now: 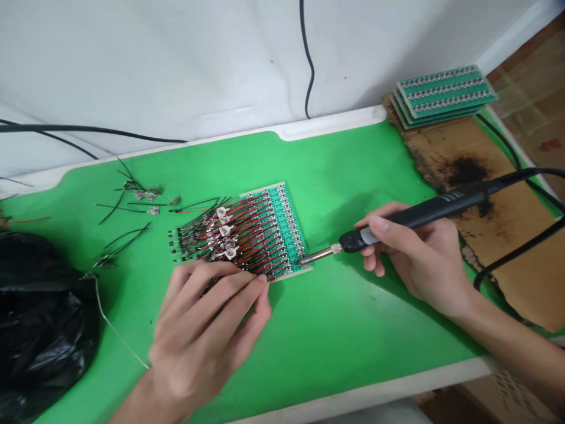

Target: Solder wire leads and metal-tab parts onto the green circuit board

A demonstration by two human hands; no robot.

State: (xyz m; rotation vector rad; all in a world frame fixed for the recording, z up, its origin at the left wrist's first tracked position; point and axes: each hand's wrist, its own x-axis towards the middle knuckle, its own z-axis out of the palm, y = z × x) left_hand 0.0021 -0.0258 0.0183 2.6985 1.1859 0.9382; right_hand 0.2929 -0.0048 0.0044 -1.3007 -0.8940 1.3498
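My right hand [415, 253] grips a black soldering iron [424, 213]. Its metal tip touches or hovers just over the right part of a green circuit board [295, 235] on the mat; I cannot tell which. Rows of red and black wires [253, 229] run leftward from the board to dark ends and small clear pieces [226, 229]. My left hand [212, 330] lies over the nearest wires, thumb and fingers pinched together at the board's near edge. What the pinch holds is hidden. A thin silvery wire [117, 334] passes beneath my left wrist.
A stack of green boards [448, 94] sits on a scorched brown board [468, 159] at right. Loose wired pieces [145, 193] are scattered at left, beyond a black plastic bag [44, 324]. The iron's cable [521, 247] loops at right. A white wall [198, 65] stands behind the green mat [344, 347].
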